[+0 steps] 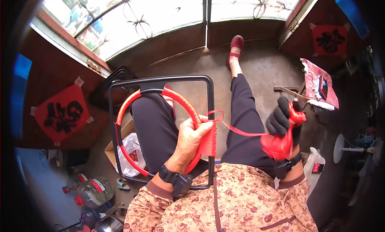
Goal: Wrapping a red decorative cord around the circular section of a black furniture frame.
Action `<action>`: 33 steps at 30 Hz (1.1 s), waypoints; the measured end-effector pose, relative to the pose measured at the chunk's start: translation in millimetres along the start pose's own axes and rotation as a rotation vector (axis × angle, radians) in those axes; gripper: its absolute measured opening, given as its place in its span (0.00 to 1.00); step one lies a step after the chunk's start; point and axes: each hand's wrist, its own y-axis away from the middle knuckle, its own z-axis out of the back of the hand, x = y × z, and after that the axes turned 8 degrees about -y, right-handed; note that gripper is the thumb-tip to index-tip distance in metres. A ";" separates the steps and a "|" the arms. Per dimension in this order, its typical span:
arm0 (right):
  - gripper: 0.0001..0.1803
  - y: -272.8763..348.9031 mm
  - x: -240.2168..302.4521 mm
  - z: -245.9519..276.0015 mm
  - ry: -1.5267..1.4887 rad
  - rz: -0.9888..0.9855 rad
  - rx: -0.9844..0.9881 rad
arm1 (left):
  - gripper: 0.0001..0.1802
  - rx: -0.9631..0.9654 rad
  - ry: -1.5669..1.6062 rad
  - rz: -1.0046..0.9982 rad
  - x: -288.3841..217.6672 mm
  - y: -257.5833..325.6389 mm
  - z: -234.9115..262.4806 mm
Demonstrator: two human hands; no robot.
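Observation:
Across my lap rests a black rectangular frame (211, 99) with a ring (134, 96) inside it, much of the ring wound in red ribbon. My bare left hand (188, 142) is closed on the frame's right side, thumb pressed at the top of a band of tight red windings (208, 140). From there a loose strand of red ribbon (244, 132) runs across to my right. My right hand (282, 120), in a black glove, is raised over my right thigh and closed around a bundle of red ribbon (276, 146). Part of the bundle sticks out above the fist.
A small stool with a pink cover (317, 81) stands at the right, a dark object on it. At lower left are plastic bottles (94, 192) and a cardboard box (110, 152) with a plastic bag (130, 150). Glazed doors (168, 15) stand ahead; a white fan (339, 148) is far right.

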 end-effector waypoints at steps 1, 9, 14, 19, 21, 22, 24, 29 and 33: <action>0.18 12.0 6.8 5.4 0.103 0.041 -0.038 | 0.11 -0.008 0.011 -0.014 -0.4 1.3 -0.5; 0.27 71.5 56.0 74.0 0.199 0.095 -0.605 | 0.13 -0.028 0.115 -0.074 -2.0 -0.2 -3.4; 0.19 -5.2 -30.9 29.5 0.907 -0.187 -0.592 | 0.10 0.004 0.082 -0.010 0.2 -1.0 -2.4; 0.18 -44.9 -85.0 3.6 0.855 -0.224 -0.587 | 0.09 -0.008 0.064 -0.027 0.4 -2.3 -3.8; 0.17 -47.2 -89.4 8.0 1.273 -0.089 -0.564 | 0.09 -0.017 0.069 -0.031 0.9 -2.8 -3.4; 0.17 -46.9 -93.9 11.6 1.277 -0.092 -0.565 | 0.09 -0.013 0.047 -0.034 1.2 -3.5 -3.3; 0.14 -46.1 -106.7 15.1 1.472 0.281 -0.142 | 0.08 -0.010 0.028 -0.041 3.0 -4.7 -1.9; 0.12 -34.3 -91.5 -0.2 1.356 0.132 -0.298 | 0.08 0.020 0.107 -0.040 2.1 -3.7 -2.3; 0.16 -6.5 -24.3 35.8 0.680 0.211 -0.772 | 0.09 0.022 0.118 0.009 2.5 -3.9 0.2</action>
